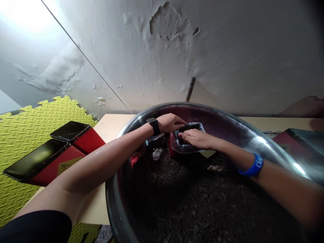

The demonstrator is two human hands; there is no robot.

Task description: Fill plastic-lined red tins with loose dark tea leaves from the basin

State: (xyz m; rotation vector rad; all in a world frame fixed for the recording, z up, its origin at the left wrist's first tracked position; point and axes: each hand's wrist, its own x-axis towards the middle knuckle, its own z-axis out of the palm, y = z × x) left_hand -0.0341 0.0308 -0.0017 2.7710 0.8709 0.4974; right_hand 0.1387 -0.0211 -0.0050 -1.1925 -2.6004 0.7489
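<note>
A red square pot (172, 148) with a pale plastic liner folded over its rim stands in a large metal bowl (113, 202). Loose dark soil (202, 202) fills the bowl's bottom, with small white bits in places. My left hand (170, 123), with a black watch on its wrist, grips the pot's far left rim, its fingers bent over the liner. Reaching into the pot's mouth from the right is my right hand (196, 138); its thumb shows, but its other fingers are hidden inside. A blue wristband circles my right forearm.
Two red pots with dark rims (50, 158) are at the left, near yellow foam matting (22, 135). Another red pot (286, 138) is at the right. The bowl rests on a light wooden table (111, 123), against a wall with peeling paint (165, 22).
</note>
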